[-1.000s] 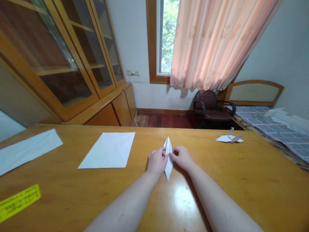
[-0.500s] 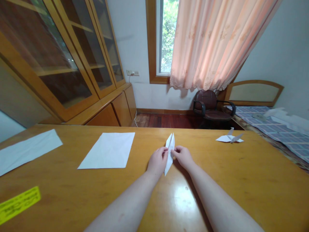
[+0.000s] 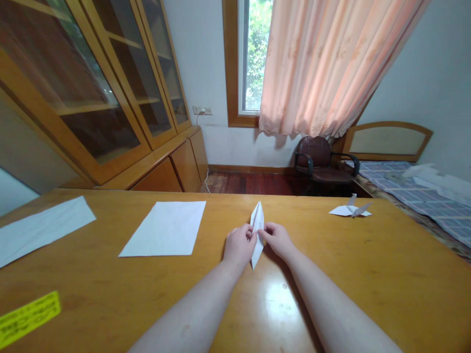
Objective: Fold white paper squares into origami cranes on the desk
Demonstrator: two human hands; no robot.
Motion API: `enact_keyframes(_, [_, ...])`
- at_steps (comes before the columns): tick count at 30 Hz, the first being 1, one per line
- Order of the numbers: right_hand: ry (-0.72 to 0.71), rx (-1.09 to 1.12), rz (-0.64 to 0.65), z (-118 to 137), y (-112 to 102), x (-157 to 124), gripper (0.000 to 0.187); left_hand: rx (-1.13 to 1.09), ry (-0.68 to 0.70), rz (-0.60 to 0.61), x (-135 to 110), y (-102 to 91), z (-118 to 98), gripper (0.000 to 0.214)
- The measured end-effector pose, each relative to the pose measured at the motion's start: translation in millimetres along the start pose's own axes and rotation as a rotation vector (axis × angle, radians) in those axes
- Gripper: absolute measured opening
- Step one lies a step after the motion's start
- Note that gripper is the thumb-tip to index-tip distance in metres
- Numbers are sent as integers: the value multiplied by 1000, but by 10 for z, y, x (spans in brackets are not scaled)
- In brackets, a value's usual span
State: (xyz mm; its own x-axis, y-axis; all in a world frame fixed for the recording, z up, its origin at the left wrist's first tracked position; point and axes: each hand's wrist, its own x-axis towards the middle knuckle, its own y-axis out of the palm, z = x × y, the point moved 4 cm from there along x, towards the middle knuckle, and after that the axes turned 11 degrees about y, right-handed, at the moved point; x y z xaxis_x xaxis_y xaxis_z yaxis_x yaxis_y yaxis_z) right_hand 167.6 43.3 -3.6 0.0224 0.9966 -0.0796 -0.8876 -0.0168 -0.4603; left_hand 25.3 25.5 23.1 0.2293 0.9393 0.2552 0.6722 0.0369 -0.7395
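Observation:
A narrow, diamond-shaped piece of folded white paper point(image 3: 258, 215) is held just above or on the wooden table, its long points aimed away from and toward me. My left hand point(image 3: 240, 244) pinches its left edge near the middle. From the other side, my right hand point(image 3: 276, 238) grips the right edge between thumb and fingers. Off to the right stands a folded paper crane point(image 3: 351, 210) with its wings raised. Left of my hands lies a flat white paper sheet point(image 3: 167, 229).
Another white paper strip point(image 3: 44, 228) rests at the table's far left, above a yellow label point(image 3: 29, 318). Beyond the wooden table point(image 3: 331, 274) are a chair point(image 3: 320, 162), a bed point(image 3: 415, 191) and a glass-fronted cabinet point(image 3: 147, 142).
The two upper points of the folded paper were apart and now meet in one tip. My right thumb has shifted left across the paper's face. The yellow label appears slightly lower.

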Motion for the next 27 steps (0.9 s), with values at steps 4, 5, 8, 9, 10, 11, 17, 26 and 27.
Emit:
enact_keyframes(4, [40,16,-31,-51,-15,31,27,-24,90,-34,-7,-33,-61,17])
enact_keyframes(5, [51,22,-40,-67,-22,41,27,-34,107,-36,-8,-36,-69,18])
enact_keyframes(8, [69,45,-49,-85,-34,53,28,-27,126,-39,-7,-33,-70,20])
enact_keyframes(9, [63,57,-37,-74,-32,48,27,-13,123,-42,-7,-31,-66,20])
enact_keyframes(10, [51,66,-19,-55,-27,39,26,3,117,-43,-7,-29,-61,20])
enact_keyframes(11, [36,72,2,-31,-20,25,25,18,110,-43,-7,-27,-56,19])
enact_keyframes(17, [-44,62,130,71,30,-54,23,102,57,-32,-8,-21,-9,11])
enact_keyframes(26, [-40,-9,102,-19,59,0,28,35,126,-101,-17,-20,-53,6])
enact_keyframes(27, [-33,0,96,-26,56,5,28,14,160,-96,-18,-20,-70,7])
